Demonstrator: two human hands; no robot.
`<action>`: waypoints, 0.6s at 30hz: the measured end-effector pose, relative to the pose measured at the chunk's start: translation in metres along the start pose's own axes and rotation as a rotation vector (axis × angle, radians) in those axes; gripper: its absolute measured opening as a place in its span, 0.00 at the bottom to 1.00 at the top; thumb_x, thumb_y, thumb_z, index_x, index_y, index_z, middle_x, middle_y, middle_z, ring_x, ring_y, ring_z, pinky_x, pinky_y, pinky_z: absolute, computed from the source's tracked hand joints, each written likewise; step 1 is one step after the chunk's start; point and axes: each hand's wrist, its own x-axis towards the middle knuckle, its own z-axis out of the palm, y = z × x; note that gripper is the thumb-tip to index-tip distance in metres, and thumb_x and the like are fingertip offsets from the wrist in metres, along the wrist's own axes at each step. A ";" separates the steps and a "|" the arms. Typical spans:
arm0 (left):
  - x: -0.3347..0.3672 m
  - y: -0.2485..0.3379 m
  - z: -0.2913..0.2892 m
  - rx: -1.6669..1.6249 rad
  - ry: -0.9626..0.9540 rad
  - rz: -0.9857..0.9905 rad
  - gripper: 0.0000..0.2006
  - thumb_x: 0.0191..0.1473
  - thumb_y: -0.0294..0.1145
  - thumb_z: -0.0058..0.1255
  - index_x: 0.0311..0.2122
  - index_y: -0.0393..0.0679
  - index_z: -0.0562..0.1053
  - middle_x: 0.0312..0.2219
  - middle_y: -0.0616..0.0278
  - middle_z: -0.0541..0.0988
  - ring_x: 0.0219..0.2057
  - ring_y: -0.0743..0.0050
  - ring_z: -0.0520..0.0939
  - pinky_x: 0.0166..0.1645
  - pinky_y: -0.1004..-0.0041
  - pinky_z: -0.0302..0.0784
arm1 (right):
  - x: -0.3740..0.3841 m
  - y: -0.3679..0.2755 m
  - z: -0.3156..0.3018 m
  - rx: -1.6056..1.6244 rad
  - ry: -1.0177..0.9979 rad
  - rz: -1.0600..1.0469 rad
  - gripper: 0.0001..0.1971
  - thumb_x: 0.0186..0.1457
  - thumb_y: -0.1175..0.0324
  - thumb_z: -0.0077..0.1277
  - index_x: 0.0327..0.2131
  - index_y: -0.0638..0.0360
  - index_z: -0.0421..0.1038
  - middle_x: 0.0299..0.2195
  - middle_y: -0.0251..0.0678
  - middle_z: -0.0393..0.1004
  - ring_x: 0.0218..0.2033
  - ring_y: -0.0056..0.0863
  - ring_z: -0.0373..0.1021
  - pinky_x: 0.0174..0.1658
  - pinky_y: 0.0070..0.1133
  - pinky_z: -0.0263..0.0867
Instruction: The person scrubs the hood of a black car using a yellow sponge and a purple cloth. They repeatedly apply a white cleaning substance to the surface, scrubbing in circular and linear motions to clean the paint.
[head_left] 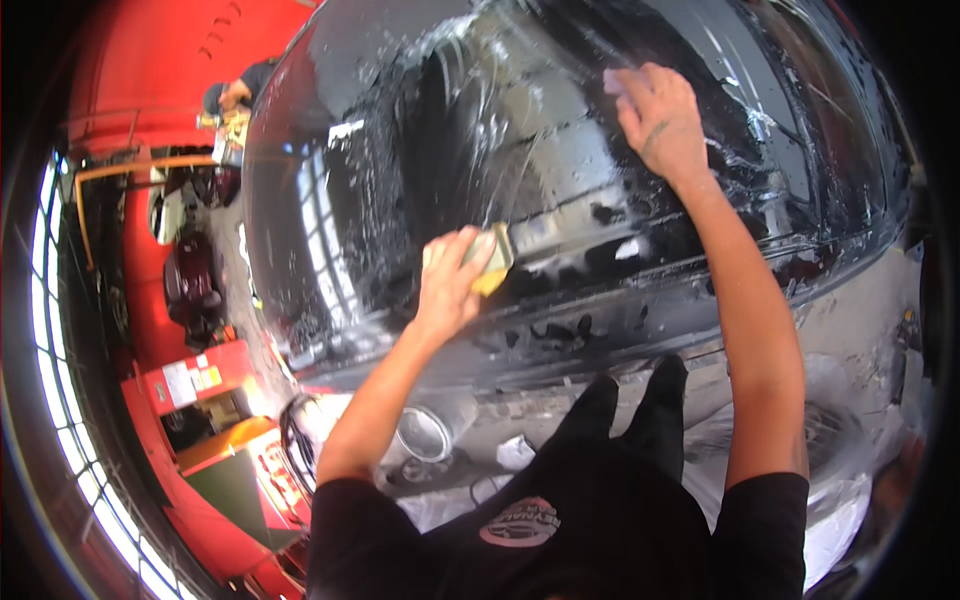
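A wet, glossy black car body panel (360,250) fills the upper middle, streaked with water and whitish residue. Low on it, left of centre, my left hand (447,285) is closed on a small yellow and greyish sanding block (498,258), pressed to the surface by the look of it. Farther up and to the right, my right hand (668,125) grips a pale lilac piece, a sponge or cloth (614,83), whose exact kind I cannot make out. Its fingers rest on or just over the wet panel.
By my feet stands a bucket (425,435), with a crumpled white scrap (516,453) beside it. Clear plastic sheeting (830,430) lies at the lower right. On the left are a red cabinet (190,385), an orange rail (150,170) and another person (235,95) beyond the car.
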 end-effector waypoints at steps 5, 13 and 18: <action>0.157 -0.079 0.023 0.162 0.168 0.044 0.37 0.45 0.19 0.61 0.65 0.47 0.76 0.56 0.46 0.78 0.52 0.43 0.78 0.56 0.50 0.71 | 0.010 -0.007 -0.006 0.026 -0.034 0.017 0.22 0.61 0.61 0.58 0.57 0.57 0.78 0.53 0.46 0.74 0.57 0.46 0.69 0.65 0.41 0.63; 0.124 -0.041 0.032 0.174 0.203 -0.093 0.37 0.46 0.20 0.57 0.67 0.41 0.73 0.58 0.43 0.76 0.53 0.39 0.76 0.58 0.50 0.70 | 0.006 0.008 -0.008 0.067 -0.074 0.054 0.22 0.61 0.62 0.59 0.57 0.57 0.77 0.56 0.48 0.74 0.60 0.47 0.68 0.68 0.45 0.61; 0.046 -0.034 0.017 0.165 0.091 -0.122 0.41 0.40 0.17 0.54 0.68 0.40 0.73 0.59 0.42 0.75 0.55 0.39 0.76 0.57 0.52 0.69 | 0.009 -0.002 -0.005 0.009 -0.046 0.038 0.21 0.60 0.65 0.59 0.57 0.56 0.76 0.54 0.47 0.73 0.58 0.48 0.68 0.65 0.42 0.62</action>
